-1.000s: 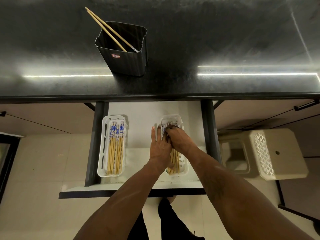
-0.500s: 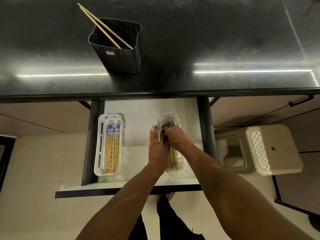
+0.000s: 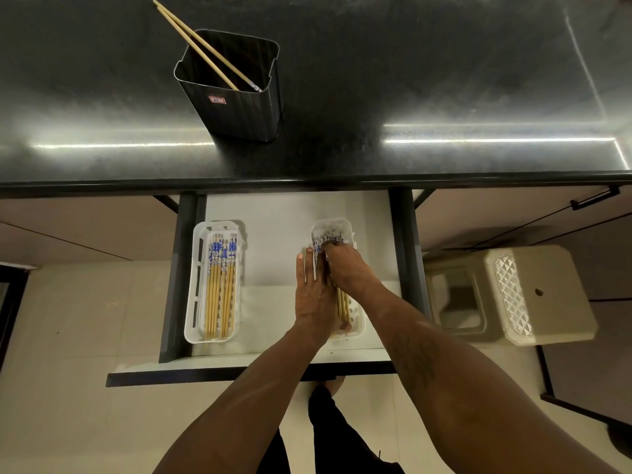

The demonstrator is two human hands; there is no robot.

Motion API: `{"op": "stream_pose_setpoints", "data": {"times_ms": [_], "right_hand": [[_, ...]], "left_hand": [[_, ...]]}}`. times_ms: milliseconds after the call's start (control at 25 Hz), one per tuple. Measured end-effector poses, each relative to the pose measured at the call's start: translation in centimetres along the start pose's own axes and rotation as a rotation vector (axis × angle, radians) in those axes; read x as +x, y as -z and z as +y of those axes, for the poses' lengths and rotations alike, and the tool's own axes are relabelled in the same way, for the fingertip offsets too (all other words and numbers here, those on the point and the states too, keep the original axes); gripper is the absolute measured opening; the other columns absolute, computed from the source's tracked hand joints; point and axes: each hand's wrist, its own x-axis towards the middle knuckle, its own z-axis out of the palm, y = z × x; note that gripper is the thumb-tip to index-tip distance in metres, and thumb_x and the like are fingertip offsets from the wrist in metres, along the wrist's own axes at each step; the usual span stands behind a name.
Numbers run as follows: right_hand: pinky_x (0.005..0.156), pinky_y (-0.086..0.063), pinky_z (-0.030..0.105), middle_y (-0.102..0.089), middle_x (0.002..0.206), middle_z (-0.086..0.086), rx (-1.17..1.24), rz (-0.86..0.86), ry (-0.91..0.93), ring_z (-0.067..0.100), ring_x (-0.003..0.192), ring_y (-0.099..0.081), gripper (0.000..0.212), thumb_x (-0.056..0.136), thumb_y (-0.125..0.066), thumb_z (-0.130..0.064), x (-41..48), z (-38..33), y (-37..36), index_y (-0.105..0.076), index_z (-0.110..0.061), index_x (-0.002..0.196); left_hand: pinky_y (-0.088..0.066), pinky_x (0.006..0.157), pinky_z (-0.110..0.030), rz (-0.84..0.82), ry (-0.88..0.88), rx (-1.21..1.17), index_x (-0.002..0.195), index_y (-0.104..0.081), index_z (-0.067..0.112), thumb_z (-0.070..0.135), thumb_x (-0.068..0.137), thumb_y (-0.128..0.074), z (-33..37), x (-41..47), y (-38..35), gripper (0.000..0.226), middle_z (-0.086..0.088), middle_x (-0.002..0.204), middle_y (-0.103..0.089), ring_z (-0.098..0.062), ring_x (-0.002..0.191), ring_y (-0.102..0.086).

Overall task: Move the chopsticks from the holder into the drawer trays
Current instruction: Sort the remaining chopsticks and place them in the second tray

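Observation:
A black holder (image 3: 236, 111) stands on the dark counter with two chopsticks (image 3: 201, 46) leaning out of it to the upper left. In the open drawer, the left white tray (image 3: 198, 285) holds several chopsticks with blue patterned tops. The right white tray (image 3: 355, 323) also holds chopsticks (image 3: 343, 304), mostly covered by my hands. My left hand (image 3: 313, 295) lies flat with fingers straight along the tray's left rim. My right hand (image 3: 345, 268) is curled over the chopsticks' patterned ends, pressing on them.
The drawer's white floor (image 3: 277, 234) lies between the two trays, and its front edge (image 3: 212, 374) juts toward me. A beige plastic stool (image 3: 519, 295) stands on the tiled floor to the right. My feet are below the drawer.
Both hands stay on the right tray's chopsticks with barely any shift. The view has drifted slightly, nothing else has moved.

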Motion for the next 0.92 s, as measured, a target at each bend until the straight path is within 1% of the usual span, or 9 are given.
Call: {"op": "stream_pose_setpoints", "data": {"times_ms": [160,320,400,520,600,720,800,880,920], "right_hand": [[0.098,-0.054,0.041,-0.066,0.123,0.018,0.013,-0.011,-0.011,0.035,0.109,-0.065,0.033,0.093,-0.056,0.001,0.0,-0.1,0.0,-0.062,-0.004,0.125],[0.096,-0.055,0.041,-0.067,0.119,0.018,-0.01,-0.038,-0.015,0.035,0.106,-0.066,0.034,0.09,-0.059,0.003,0.0,-0.1,0.1,-0.063,-0.005,0.122],[0.095,-0.056,0.043,-0.068,0.117,0.017,-0.018,-0.023,-0.008,0.035,0.105,-0.067,0.032,0.09,-0.057,0.003,-0.1,-0.2,-0.1,-0.064,-0.005,0.121],[0.094,-0.057,0.044,-0.066,0.117,0.016,-0.009,0.009,-0.026,0.034,0.104,-0.065,0.029,0.091,-0.054,0.001,-0.2,-0.5,-0.5,-0.065,-0.004,0.118],[0.09,-0.058,0.042,-0.066,0.11,0.015,-0.017,-0.036,-0.04,0.032,0.1,-0.066,0.024,0.091,-0.053,-0.001,-0.2,-0.8,-0.5,-0.065,-0.004,0.112],[0.083,-0.059,0.038,-0.068,0.099,0.012,-0.047,-0.068,-0.051,0.029,0.089,-0.067,0.02,0.091,-0.054,-0.003,-0.2,-0.9,0.0,-0.066,-0.006,0.106],[0.08,-0.06,0.037,-0.068,0.09,0.01,-0.045,-0.056,-0.068,0.027,0.083,-0.067,0.018,0.092,-0.054,-0.005,0.0,-0.7,0.1,-0.069,-0.007,0.1],[0.077,-0.06,0.035,-0.068,0.087,0.009,-0.048,-0.036,-0.083,0.024,0.076,-0.065,0.016,0.093,-0.054,-0.007,0.2,-0.7,0.2,-0.07,-0.008,0.097],[0.076,-0.059,0.033,-0.068,0.086,0.009,-0.048,-0.022,-0.085,0.022,0.074,-0.063,0.016,0.094,-0.055,-0.008,0.3,-0.8,0.2,-0.07,-0.007,0.098]], "left_hand": [[0.018,0.122,-0.063,-0.001,-0.026,0.01,0.165,-0.005,0.008,0.09,0.074,-0.052,-0.5,0.6,0.1,0.131,-0.024,0.171,0.005,-0.05,0.154,0.02],[0.02,0.121,-0.063,-0.002,-0.056,0.022,0.166,-0.007,0.012,0.087,0.074,-0.056,-0.8,0.6,0.2,0.128,-0.022,0.172,0.002,-0.05,0.153,0.02],[0.019,0.122,-0.062,0.014,-0.079,0.015,0.166,-0.009,0.014,0.082,0.084,-0.05,-0.8,0.3,0.1,0.114,-0.02,0.172,0.001,-0.05,0.154,0.02],[0.014,0.124,-0.061,0.042,-0.105,-0.047,0.165,-0.017,0.014,0.063,0.101,-0.035,-1.1,0.1,0.1,0.082,-0.02,0.172,-0.008,-0.049,0.155,0.013],[0.011,0.125,-0.061,0.043,-0.149,-0.051,0.164,-0.02,0.012,0.052,0.105,-0.032,-1.5,0.1,0.0,0.073,-0.02,0.171,-0.013,-0.05,0.156,0.008],[0.009,0.125,-0.062,0.039,-0.215,-0.063,0.162,-0.029,0.011,0.042,0.106,-0.041,-2.2,0.2,0.1,0.065,-0.021,0.169,-0.022,-0.053,0.155,-0.003],[0.002,0.127,-0.061,0.016,-0.235,-0.077,0.16,-0.034,0.012,0.037,0.106,-0.045,-2.4,0.6,0.4,0.061,-0.021,0.168,-0.024,-0.052,0.155,-0.01],[-0.003,0.127,-0.06,0.005,-0.253,-0.091,0.159,-0.037,0.012,0.034,0.105,-0.048,-2.8,1.0,0.5,0.06,-0.021,0.168,-0.026,-0.05,0.154,-0.015],[-0.004,0.127,-0.06,0.009,-0.266,-0.081,0.158,-0.039,0.012,0.034,0.103,-0.051,-3.0,1.1,0.6,0.06,-0.021,0.167,-0.027,-0.049,0.154,-0.017]]}}
